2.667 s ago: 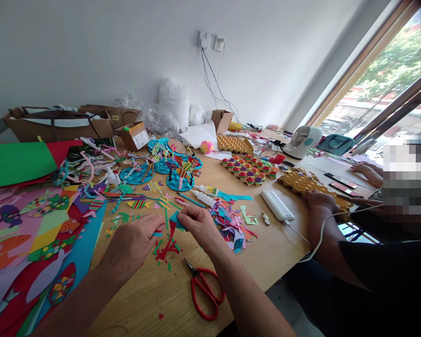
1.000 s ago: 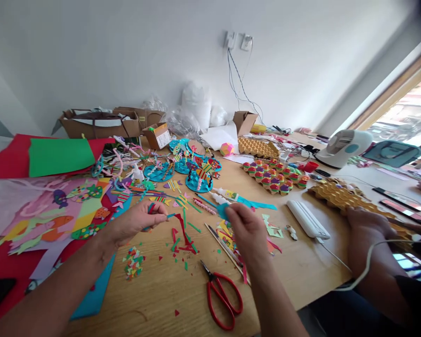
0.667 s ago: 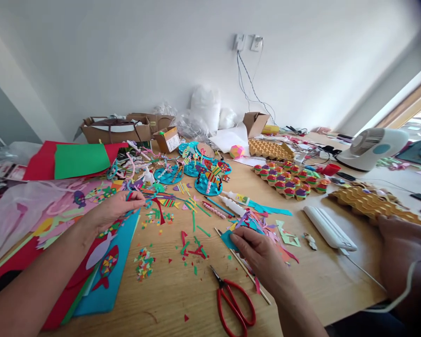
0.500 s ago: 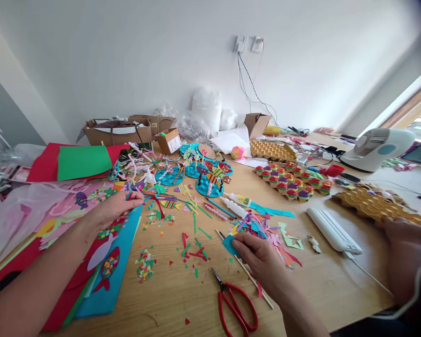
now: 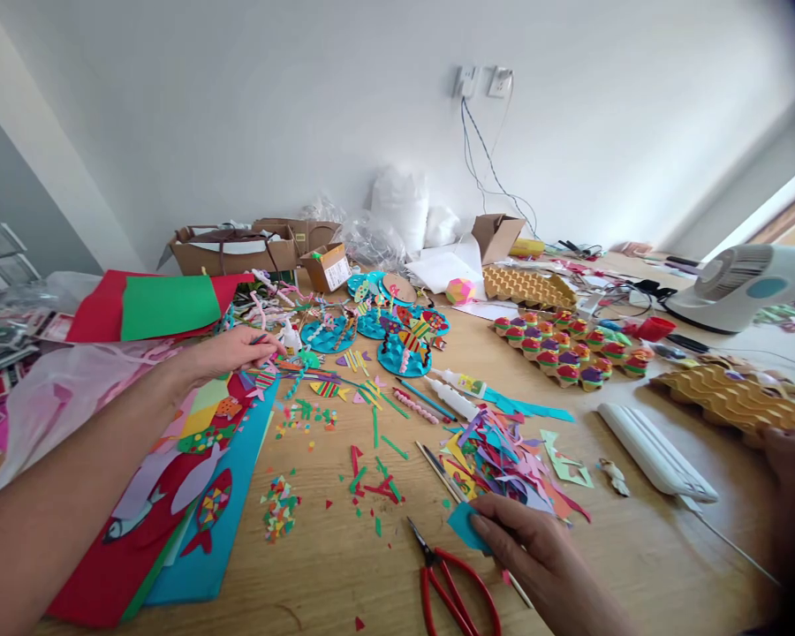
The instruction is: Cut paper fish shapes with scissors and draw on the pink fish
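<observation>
My right hand (image 5: 536, 552) pinches a small piece of blue paper (image 5: 468, 528) between thumb and fingers, low over the table. Just left of it lie red-handled scissors (image 5: 447, 583), blades pointing away. Behind that hand spreads a heap of coloured paper scraps (image 5: 503, 455). My left hand (image 5: 242, 350) reaches forward with its fingertips pressed together; a small dark bit shows at them, too little to name. Below that hand lie stacked coloured sheets (image 5: 238, 521) with paper fish (image 5: 213, 508) on top. Blue decorated discs (image 5: 404, 355) stand farther back.
Glue bottles (image 5: 454, 397) lie mid-table. Painted egg-carton pieces (image 5: 563, 344), a white corded device (image 5: 655, 452) and a fan (image 5: 745, 287) are on the right. Another person's hand (image 5: 791, 455) touches a brown egg tray (image 5: 735, 393). Cardboard boxes (image 5: 231, 252) line the wall.
My left hand has moved away from me, above the sheets' far end. My right hand has drawn back nearer with the blue paper, uncovering more scraps. The view has turned slightly left.
</observation>
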Available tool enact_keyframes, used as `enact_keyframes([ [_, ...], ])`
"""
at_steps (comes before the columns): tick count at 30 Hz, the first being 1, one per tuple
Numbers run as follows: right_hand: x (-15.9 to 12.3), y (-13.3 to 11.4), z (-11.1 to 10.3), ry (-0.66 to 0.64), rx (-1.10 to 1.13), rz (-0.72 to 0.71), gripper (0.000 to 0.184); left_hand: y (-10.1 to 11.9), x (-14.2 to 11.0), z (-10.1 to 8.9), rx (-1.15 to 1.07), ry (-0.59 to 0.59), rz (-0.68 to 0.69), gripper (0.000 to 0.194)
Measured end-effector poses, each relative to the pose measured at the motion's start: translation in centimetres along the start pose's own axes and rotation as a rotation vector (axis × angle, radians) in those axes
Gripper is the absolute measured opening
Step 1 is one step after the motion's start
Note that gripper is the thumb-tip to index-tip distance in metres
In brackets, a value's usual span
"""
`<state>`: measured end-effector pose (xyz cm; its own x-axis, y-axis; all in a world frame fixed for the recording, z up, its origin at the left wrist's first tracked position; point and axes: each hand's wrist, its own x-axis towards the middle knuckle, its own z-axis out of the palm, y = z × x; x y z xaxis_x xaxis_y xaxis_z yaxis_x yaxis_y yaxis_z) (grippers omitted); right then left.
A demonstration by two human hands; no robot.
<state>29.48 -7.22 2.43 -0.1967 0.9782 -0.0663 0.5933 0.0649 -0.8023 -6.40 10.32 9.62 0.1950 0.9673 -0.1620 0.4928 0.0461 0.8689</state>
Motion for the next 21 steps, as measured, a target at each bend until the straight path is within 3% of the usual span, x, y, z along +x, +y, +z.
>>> enact_keyframes([
  [4, -0.2, 0.2, -0.2, 0.013, -0.017, 0.021, 0.033, 0.1, 0.5, 0.7, -0.134, -0.053, 0.021, 0.007],
  [8, -0.3, 0.3, -0.1, 0.006, -0.041, 0.024, 0.033, -1.2, 1.7, 2.3, -0.333, -0.051, 0.005, 0.005],
  [11, -0.2, 0.1, -0.1, -0.023, -0.061, 0.039, 0.034, -2.7, 3.0, 3.9, -0.503, 0.017, -0.012, 0.005],
  [15, -0.1, -0.2, -0.1, -0.055, -0.079, 0.052, 0.036, -4.9, 4.9, 5.7, -0.684, 0.143, -0.045, 0.022],
  [21, 0.4, 0.0, 0.1, -0.042, -0.066, 0.033, 0.036, -7.3, 6.1, 7.0, -0.791, 0.277, -0.146, 0.031],
])
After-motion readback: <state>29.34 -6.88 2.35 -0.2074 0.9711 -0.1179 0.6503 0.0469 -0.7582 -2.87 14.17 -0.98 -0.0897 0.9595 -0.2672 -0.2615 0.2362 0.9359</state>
